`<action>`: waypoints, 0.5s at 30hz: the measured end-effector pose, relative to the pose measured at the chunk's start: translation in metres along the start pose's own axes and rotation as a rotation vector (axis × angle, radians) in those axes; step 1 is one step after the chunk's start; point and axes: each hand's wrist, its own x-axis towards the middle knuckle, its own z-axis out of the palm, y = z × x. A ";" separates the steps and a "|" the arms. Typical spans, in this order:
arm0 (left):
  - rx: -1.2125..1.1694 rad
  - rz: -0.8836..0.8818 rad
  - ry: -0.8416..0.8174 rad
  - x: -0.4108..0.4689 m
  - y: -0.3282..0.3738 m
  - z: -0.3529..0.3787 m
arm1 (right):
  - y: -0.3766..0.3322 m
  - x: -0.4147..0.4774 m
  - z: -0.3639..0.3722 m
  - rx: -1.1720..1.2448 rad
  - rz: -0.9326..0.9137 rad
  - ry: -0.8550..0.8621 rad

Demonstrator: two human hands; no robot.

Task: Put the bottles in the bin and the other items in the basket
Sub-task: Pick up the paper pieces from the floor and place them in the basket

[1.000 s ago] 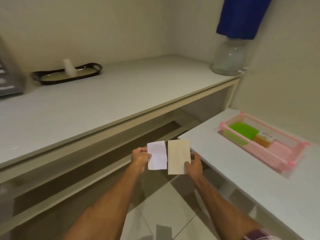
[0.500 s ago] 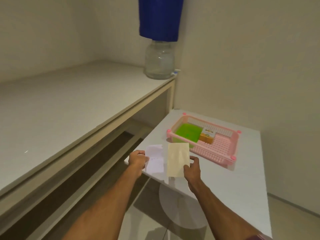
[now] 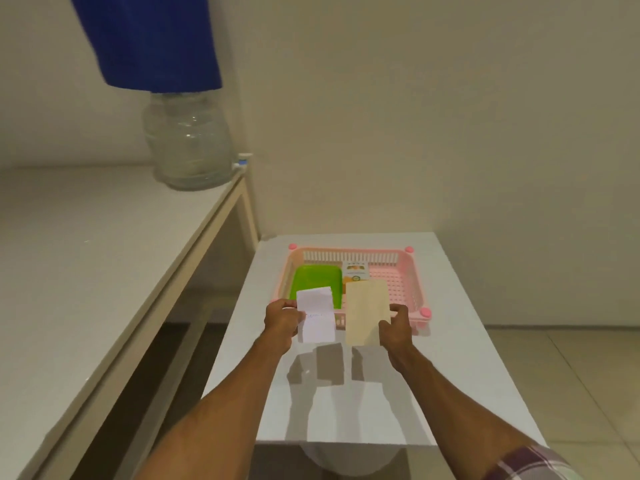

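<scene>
My left hand (image 3: 282, 320) grips a white folded paper (image 3: 317, 315) by its left edge. A beige envelope (image 3: 365, 311) is pinched at its right edge by my right hand (image 3: 396, 327). Both are held upright, side by side, above the small white table (image 3: 450, 358), just in front of the pink basket (image 3: 410, 285). Inside the basket lie a green flat container (image 3: 313, 277) on the left and a small orange-and-white box (image 3: 355, 271) in the middle. The papers hide part of the basket's front wall. No bin or bottles for sorting are visible.
A long white counter (image 3: 86, 271) runs along the left, higher than the small table. On its far corner stands a large clear water jug (image 3: 187, 143) under a blue cloth (image 3: 149, 39). Tiled floor lies to the right.
The view has swung right from the long counter to face the small table. Both hands, still holding the papers, have moved over the table up to the basket's front.
</scene>
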 end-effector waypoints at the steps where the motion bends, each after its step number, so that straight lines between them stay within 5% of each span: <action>1: 0.005 -0.002 -0.022 0.007 0.003 0.006 | -0.001 0.006 -0.002 -0.001 0.017 0.014; 15: 0.062 -0.088 -0.060 0.125 0.022 0.114 | -0.006 0.159 -0.021 -0.082 0.163 0.142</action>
